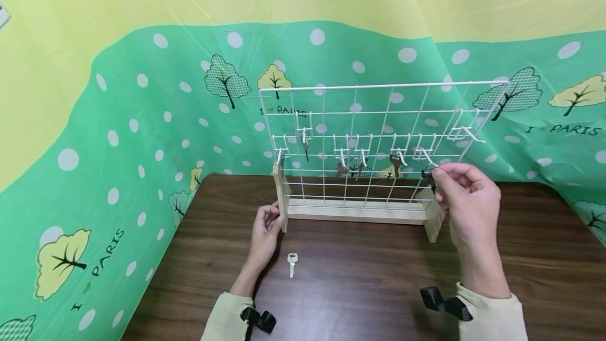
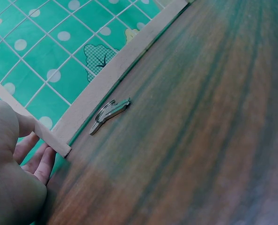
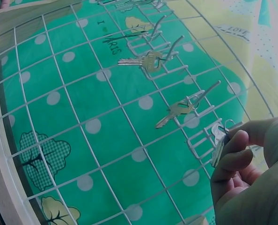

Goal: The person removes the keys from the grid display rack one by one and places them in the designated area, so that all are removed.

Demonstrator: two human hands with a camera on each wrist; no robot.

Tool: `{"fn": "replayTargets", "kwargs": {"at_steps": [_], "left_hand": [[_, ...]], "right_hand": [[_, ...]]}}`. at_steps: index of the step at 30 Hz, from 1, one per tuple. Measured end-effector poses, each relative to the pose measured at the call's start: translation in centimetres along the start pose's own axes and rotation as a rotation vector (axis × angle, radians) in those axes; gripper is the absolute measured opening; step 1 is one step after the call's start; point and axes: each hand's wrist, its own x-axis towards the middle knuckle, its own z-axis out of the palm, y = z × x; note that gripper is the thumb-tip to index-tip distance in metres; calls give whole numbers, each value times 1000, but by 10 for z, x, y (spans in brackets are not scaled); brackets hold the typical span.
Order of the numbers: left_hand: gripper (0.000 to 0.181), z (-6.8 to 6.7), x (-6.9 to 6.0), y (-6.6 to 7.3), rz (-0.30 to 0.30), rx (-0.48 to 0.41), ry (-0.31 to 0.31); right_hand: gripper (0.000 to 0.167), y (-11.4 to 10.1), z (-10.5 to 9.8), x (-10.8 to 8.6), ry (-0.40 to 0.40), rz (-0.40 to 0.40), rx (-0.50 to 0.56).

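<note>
A white wire grid rack (image 1: 383,87) stands upright on a wooden base. My right hand (image 1: 473,201) pinches a dark-headed key (image 1: 428,175) at the tip of a hook (image 1: 426,156) on the rack's right side. In the right wrist view that key (image 3: 218,140) has a small metal ring, which lies close to the hook; whether it is on the hook I cannot tell. My left hand (image 1: 266,233) grips the rack's wooden left leg (image 2: 54,143), thumb on the near side and fingers behind. One loose key (image 1: 292,264) with a ring lies on the table before the rack.
Several keys, among them one key (image 3: 180,108) beside the held one, hang from hooks along the grid. A hook (image 1: 466,131) at the upper right holds no key. The dark wooden table (image 1: 360,278) meets a green and yellow patterned cloth (image 1: 142,172) at the back and left.
</note>
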Motion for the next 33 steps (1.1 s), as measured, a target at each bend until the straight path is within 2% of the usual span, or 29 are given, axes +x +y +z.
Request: {"fn": "replayTargets", "kwargs": {"at_steps": [7,17,25,33], "left_hand": [[18,0,1,0,0,18,6],[19,1,-1,2,-3,-12,3],[19,1,-1,2,-2,-11,4],[18,0,-1,0,2,-4,5]], "right_hand": [[8,-1,0,-2,0,-3,-28],[9,-3,1,-3,27,-10,21],[10,-9,4,-7,17,-58,61],[11,-15,6,-14,-43,-125,152]]}}
